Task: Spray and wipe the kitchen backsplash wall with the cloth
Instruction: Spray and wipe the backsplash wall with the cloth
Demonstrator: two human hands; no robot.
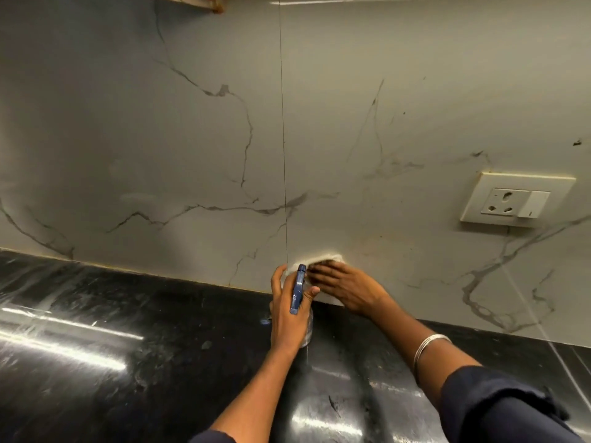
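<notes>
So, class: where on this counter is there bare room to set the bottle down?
Black counter left of the left hand, up to the backsplash wall, is bare; so is the strip right of the right hand, below the socket. Crowded where both hands, spray bottle and cloth meet.

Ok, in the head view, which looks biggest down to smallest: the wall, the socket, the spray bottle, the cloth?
1. wall
2. socket
3. spray bottle and cloth: both partly covered, so I can't rank them.
</notes>
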